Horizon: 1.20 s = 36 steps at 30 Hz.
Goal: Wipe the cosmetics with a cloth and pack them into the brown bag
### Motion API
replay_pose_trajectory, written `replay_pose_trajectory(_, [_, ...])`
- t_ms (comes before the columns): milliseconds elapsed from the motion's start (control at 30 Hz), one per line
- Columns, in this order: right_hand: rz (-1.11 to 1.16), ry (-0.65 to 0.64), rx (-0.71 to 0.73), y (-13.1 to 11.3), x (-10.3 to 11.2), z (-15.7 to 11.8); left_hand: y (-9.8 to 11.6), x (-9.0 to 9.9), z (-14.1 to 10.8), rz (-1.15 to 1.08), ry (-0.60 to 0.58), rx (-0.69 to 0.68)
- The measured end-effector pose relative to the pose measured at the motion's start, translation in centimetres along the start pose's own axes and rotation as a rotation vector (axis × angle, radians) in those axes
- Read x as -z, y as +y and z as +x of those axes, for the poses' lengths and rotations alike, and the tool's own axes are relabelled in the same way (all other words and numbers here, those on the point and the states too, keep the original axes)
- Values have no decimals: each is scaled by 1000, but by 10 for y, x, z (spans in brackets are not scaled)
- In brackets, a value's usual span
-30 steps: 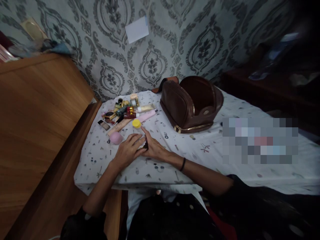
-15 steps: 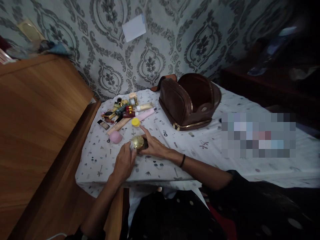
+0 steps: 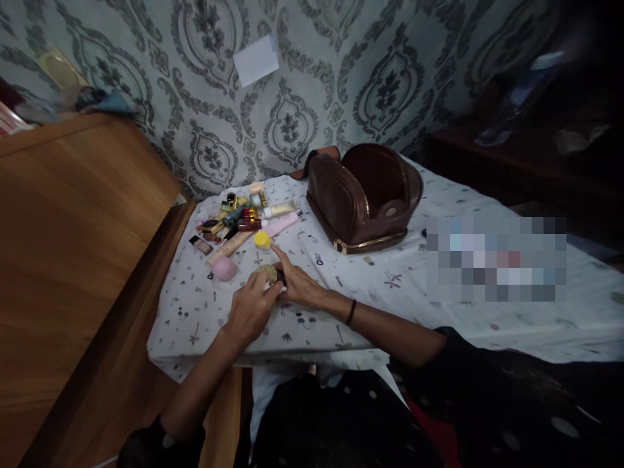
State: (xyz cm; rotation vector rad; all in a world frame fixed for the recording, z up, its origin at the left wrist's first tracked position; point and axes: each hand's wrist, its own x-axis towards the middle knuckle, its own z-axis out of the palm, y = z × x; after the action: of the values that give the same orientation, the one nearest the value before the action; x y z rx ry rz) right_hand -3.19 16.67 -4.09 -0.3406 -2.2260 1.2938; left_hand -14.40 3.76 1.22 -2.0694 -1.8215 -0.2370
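Near the table's front, a round container with a shiny gold lid (image 3: 266,270) and a darker side is held between both hands. My right hand (image 3: 303,285) grips it from the right, with the index finger stretched toward a small yellow-capped item (image 3: 262,239). My left hand (image 3: 249,307) has its fingers bent over the lid's front left edge, partly covering it. Just left of the hands lies a pink egg-shaped item (image 3: 225,268). Behind them sits a pile of cosmetics, including a dark red bottle (image 3: 249,225), a pink tube (image 3: 283,225) and a cream tube (image 3: 281,208).
A brown leather toiletry bag (image 3: 363,201) stands unzipped at the back of the patterned tablecloth (image 3: 312,328). A blurred-out patch (image 3: 496,260) covers the right side. Wooden furniture (image 3: 88,227) borders the table on the left. A clear bottle (image 3: 519,97) stands at far right.
My left hand has shifted right and its fingers now reach over the gold lid. The whitish bit seen by its fingertips no longer shows. My right hand keeps its grip.
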Motion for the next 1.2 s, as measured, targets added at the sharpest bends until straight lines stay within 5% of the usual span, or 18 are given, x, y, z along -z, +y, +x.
replay_pose_trajectory(200, [-22, 21, -52, 1, -1, 1, -1, 1, 34, -169, -70, 167])
replay_pose_trajectory(333, [-41, 29, -97, -2, -1, 0, -22, -7, 43, -404, -43, 354])
replay_pose_trajectory(533, [-67, 2, 88, 4, -2, 2, -59, -25, 36, -570, -19, 459])
replay_pose_trajectory(833, [-173, 44, 204, 4, 0, 2, -54, -34, -15, -714, -87, 404])
replay_pose_trajectory(1067, [-322, -126, 173, -5, 11, 13, -50, -23, -43, -814, -158, 206])
replay_pose_trajectory(1200, [-395, -199, 145, -16, 18, 25, -51, -20, -41, -794, -68, 264])
